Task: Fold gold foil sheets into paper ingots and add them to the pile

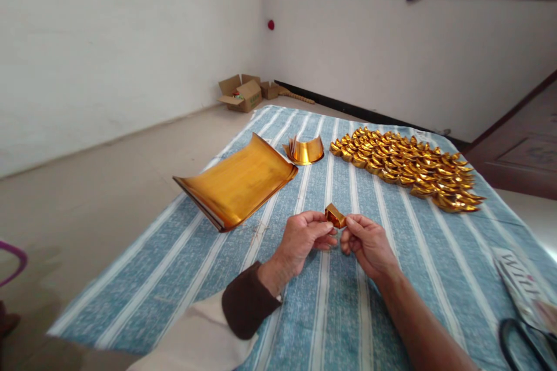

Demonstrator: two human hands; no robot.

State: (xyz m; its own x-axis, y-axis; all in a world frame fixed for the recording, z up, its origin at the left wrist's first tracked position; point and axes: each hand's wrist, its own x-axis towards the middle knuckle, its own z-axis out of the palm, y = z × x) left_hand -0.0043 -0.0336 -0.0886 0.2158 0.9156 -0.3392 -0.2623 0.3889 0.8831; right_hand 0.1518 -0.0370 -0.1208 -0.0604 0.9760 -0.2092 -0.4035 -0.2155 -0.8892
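Note:
A small folded piece of gold foil paper (334, 215) is pinched between my two hands above the cloth. My left hand (307, 237) grips its left end with thumb and fingers. On the right end, the thumb and fingers of my right hand (366, 242) are closed. Beyond my left hand lies a stack of large gold foil sheets (239, 177) with curled edges. Farther back stands a small stack of curved gold foil strips (307, 149). Rows of folded gold paper ingots (404, 165) cover the far right of the table.
A blue and white striped cloth (296, 301) covers the table. Scissors (522, 342) and a printed packet (520, 278) lie at the right edge. Open cardboard boxes (243, 95) stand on the floor by the wall. At the far left, a purple hoop-like thing (20, 258) shows.

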